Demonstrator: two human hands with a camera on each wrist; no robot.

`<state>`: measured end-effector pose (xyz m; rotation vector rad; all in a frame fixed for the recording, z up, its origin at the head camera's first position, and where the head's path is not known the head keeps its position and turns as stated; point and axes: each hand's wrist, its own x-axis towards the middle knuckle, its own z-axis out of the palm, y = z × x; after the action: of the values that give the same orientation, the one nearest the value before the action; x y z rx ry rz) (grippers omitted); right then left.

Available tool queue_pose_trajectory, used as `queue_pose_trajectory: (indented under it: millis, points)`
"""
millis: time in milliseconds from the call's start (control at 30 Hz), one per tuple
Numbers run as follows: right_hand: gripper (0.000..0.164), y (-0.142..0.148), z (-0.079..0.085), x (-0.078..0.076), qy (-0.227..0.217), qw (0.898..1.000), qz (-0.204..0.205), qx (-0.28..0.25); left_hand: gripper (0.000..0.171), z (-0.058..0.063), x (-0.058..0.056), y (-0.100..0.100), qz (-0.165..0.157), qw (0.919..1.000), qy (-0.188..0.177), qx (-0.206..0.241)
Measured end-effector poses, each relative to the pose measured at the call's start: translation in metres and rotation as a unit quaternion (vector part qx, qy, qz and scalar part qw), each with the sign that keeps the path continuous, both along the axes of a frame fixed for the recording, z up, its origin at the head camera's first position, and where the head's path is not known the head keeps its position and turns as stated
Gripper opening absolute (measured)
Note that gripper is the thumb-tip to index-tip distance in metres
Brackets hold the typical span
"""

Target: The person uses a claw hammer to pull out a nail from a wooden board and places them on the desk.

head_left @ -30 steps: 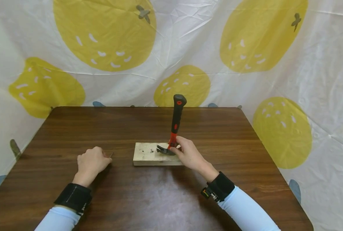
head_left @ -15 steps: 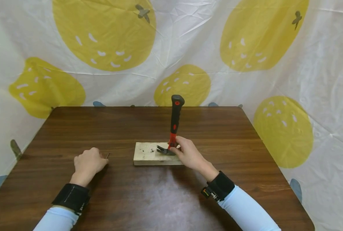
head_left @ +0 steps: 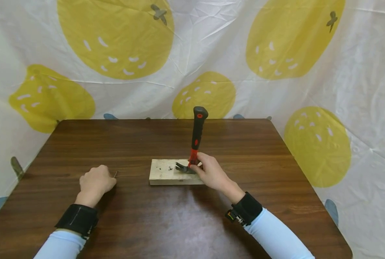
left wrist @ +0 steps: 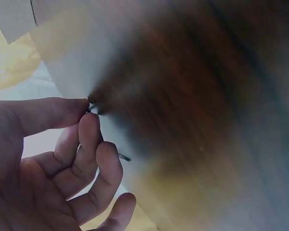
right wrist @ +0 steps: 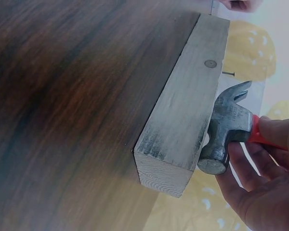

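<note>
My left hand (head_left: 96,182) is low over the left of the table, its thumb and index finger pinching a thin nail (head_left: 116,174). In the left wrist view, a dark bit of metal shows between those fingertips, and a thin end pokes out past the other fingers; the rest is hidden. With its right fingers round the red neck, my right hand (head_left: 212,173) grips a claw hammer (head_left: 197,133). Its handle points up and its head (right wrist: 226,120) rests on a wooden block (head_left: 163,175). Another nail (right wrist: 229,73) sticks out of the block's top beside the claw.
Small dark holes mark the block's top left. The brown wooden table (head_left: 140,216) has its far edge against a white curtain (head_left: 192,39) printed with yellow fruit. A black band is on each wrist.
My left hand has drifted left, away from the block, carrying the nail along. The right hand, hammer and block stay nearly still.
</note>
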<state>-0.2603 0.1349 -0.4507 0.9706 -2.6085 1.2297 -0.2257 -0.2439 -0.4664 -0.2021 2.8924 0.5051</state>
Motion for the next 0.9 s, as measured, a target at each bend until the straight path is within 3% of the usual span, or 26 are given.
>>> queue_pose_trajectory:
  millis: [900]
  points:
    - [0.012,0.0007,-0.0073,0.0011,0.044,0.999,0.0,0.016,0.017,0.002,0.0014,-0.0057,0.02,0.9998,-0.003,0.009]
